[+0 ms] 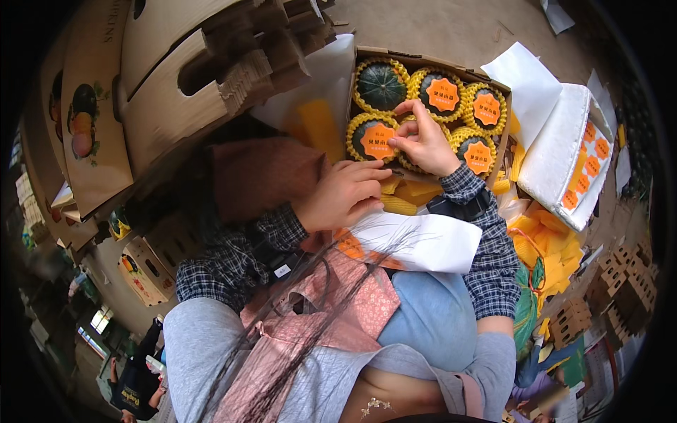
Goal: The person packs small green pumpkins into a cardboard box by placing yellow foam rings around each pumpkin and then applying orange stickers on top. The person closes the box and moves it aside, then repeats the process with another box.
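Observation:
In front of me stands a cardboard box (418, 55) of small dark green pumpkins, each in a yellow foam net. Most of the pumpkins I see bear an orange scalloped sticker; the upper-left pumpkin (381, 84) shows a bare ribbed top. My right hand (428, 143) is over the box, its thumb at the right edge of the sticker on the lower-left pumpkin (376, 140). It partly covers another pumpkin and holds nothing visible. My left hand (346, 193) is by the box's near side, palm hidden, close to a white sheet with orange stickers (418, 240) on my lap.
Stacked flat cartons (169, 74) rise at the left. On the right, a white foam box (555, 153) holds more orange stickers. Yellow foam nets (550, 254) lie beside a green mesh bag (526, 301). Another person (132, 386) is at the lower left.

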A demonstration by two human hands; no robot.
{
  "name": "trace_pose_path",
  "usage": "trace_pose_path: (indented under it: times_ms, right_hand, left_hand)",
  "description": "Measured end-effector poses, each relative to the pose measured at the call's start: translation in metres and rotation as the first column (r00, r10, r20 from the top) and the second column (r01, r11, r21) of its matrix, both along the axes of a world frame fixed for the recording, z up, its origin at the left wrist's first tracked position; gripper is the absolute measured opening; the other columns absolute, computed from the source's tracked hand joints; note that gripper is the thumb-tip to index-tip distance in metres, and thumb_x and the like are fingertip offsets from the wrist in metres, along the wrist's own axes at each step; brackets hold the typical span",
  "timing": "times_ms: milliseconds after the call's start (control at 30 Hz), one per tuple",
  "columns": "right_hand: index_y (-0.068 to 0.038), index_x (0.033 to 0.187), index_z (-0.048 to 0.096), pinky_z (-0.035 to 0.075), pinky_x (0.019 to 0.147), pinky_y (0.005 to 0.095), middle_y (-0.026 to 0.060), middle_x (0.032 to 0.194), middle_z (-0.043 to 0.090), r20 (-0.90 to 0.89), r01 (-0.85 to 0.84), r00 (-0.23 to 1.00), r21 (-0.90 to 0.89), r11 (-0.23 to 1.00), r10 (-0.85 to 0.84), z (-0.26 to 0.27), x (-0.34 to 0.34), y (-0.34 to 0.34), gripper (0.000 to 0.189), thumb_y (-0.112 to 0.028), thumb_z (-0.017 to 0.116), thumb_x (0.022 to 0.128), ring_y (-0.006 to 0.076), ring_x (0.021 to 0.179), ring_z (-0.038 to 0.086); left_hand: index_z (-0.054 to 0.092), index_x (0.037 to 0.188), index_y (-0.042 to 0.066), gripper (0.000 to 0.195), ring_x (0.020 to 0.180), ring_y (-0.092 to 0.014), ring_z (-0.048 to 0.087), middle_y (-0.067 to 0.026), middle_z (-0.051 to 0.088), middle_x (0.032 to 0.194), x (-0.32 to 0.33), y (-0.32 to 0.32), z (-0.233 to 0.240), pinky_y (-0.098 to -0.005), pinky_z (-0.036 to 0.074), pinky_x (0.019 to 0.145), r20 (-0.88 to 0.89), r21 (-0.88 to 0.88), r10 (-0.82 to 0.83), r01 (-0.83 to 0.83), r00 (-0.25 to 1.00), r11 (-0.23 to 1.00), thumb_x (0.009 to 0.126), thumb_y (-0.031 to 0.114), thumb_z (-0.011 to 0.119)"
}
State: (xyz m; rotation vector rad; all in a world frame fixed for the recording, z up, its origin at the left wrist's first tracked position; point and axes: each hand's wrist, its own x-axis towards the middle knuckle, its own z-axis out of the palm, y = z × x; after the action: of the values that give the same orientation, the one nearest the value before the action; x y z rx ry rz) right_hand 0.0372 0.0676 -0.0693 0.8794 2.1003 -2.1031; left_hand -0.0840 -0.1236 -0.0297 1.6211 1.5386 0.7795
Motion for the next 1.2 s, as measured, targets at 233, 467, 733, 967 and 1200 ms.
trace_pose_path:
  times_ms: [233, 467, 733, 967, 1200]
  right_hand:
    - [-0.004, 0.104, 0.039, 0.049, 0.057, 0.0289, 0.0096, 0.071, 0.061, 0.066, -0.054, 0.997, 0.170, 0.984, 0.043, -0.016, -0.012, -0.017, 0.043, -0.006, 0.073, 0.078, 0.0166, 0.065, 0.063]
    - [-0.004, 0.097, 0.040, 0.049, 0.056, 0.0363, 0.0134, 0.065, 0.061, 0.087, 0.082, 0.990, 0.274, 0.958, -0.109, -0.010, -0.011, -0.030, 0.046, -0.012, 0.078, 0.073, 0.0289, 0.063, 0.065]
    - [-0.004, 0.110, 0.042, 0.049, 0.048, 0.0374, 0.0122, 0.061, 0.061, 0.169, -0.098, 0.985, 0.439, 0.893, 0.024, 0.010, -0.007, 0.020, 0.056, -0.047, 0.065, 0.085, 0.0251, 0.054, 0.063]
    - [-0.007, 0.121, 0.058, 0.042, 0.088, 0.0389, 0.0106, 0.117, 0.056, -0.091, -0.030, 0.968, 0.882, 0.470, 0.232, 0.168, 0.074, 0.025, 0.079, -0.064, 0.070, 0.067, 0.0237, 0.116, 0.049]
    - [-0.010, 0.089, 0.063, 0.040, 0.082, 0.0362, 0.0012, 0.098, 0.061, 0.098, -0.328, 0.839, 0.877, 0.352, 0.536, 0.112, 0.047, -0.051, 0.024, -0.020, 0.068, 0.068, 0.0163, 0.095, 0.057]
  left_hand:
    - [0.057, 0.086, 0.007, 0.017, 0.131, -0.032, 0.041, -0.0161, 0.051, 0.134, -0.002, -0.006, 0.002, -0.0490, 0.032, 0.102, -0.101, -0.092, 0.031, -0.041, 0.994, 0.995, 0.084, 0.021, 0.066]
    - [0.058, 0.086, 0.005, 0.017, 0.131, -0.036, 0.040, -0.0203, 0.052, 0.132, -0.004, -0.001, 0.004, -0.0495, 0.030, 0.104, -0.091, -0.143, 0.083, -0.095, 0.992, 0.985, 0.086, 0.021, 0.065]
    - [0.058, 0.085, 0.000, 0.016, 0.100, -0.026, 0.060, -0.0180, 0.063, 0.102, -0.011, 0.006, 0.000, -0.0334, 0.046, 0.082, 0.110, -0.209, 0.247, -0.221, 0.963, 0.953, 0.088, 0.015, 0.063]
    - [0.053, 0.089, 0.003, 0.017, 0.068, -0.003, 0.046, 0.0032, 0.052, 0.075, -0.007, 0.004, 0.003, -0.0199, 0.040, 0.058, 0.265, -0.439, 0.473, -0.331, 0.840, 0.835, 0.096, 0.018, 0.056]
    - [0.054, 0.085, 0.004, 0.021, 0.061, -0.002, 0.043, 0.0045, 0.049, 0.069, 0.004, 0.018, -0.009, -0.0203, 0.038, 0.051, 0.523, -0.551, 0.600, -0.298, 0.605, 0.780, 0.096, 0.022, 0.057]
